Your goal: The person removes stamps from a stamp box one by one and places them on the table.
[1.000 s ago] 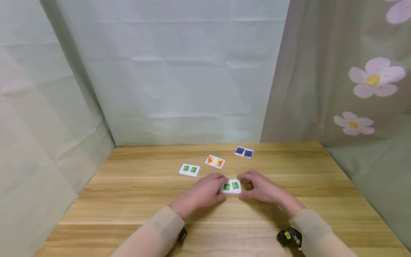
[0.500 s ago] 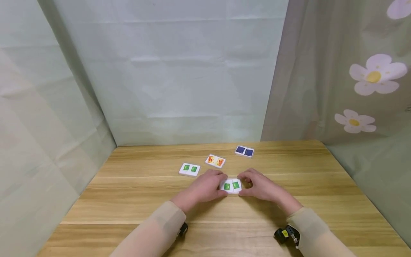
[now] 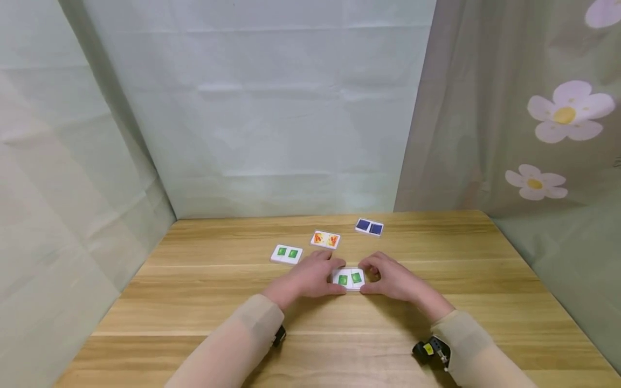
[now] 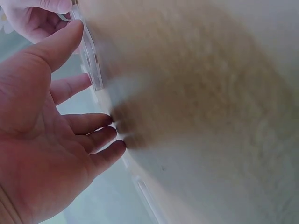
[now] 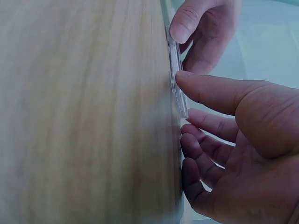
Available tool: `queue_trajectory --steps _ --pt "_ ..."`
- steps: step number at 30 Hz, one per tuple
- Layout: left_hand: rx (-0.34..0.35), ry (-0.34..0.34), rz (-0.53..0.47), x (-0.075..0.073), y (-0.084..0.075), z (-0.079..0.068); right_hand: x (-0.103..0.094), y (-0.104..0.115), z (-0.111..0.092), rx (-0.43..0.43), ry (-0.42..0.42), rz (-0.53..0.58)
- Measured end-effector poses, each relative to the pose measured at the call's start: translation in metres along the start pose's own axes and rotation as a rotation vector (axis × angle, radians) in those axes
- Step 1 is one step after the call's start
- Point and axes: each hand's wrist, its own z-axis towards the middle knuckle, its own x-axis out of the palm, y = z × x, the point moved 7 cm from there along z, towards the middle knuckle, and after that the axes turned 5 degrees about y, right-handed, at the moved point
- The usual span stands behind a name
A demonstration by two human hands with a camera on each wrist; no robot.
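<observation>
In the head view, a clear-edged picture card (image 3: 348, 279) with two green squares lies between both hands, low over the table. My left hand (image 3: 312, 276) holds its left end between thumb and index finger. The right hand (image 3: 392, 277) holds the right end the same way. The left wrist view shows the card's clear edge (image 4: 96, 70) by the left thumb, the other fingers spread beyond. In the right wrist view, the right thumb touches the clear edge (image 5: 175, 70), with the other fingers bent. Behind the left knuckles lies an orange-patterned card (image 3: 325, 239).
Another card with green squares (image 3: 287, 254) lies left of the orange one. A card with two dark blue squares (image 3: 369, 227) lies near the back edge of the wooden table (image 3: 194, 307). Cloth (image 3: 271, 134) hangs behind and at both sides.
The orange card has shifted slightly away from me and turned a little near the left fingers. Both hands close in slightly and stay at the ends of the green-square card.
</observation>
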Motion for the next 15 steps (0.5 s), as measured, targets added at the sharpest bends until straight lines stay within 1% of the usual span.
queue_trajectory --steps 9,15 --pt "0.08 -0.018 -0.053 -0.002 -0.014 0.005 -0.003 -0.004 -0.001 0.018 -0.005 -0.003" --pt "0.092 -0.024 -0.039 -0.002 -0.016 0.004 -0.004 -0.005 -0.001 0.02 0.001 -0.017"
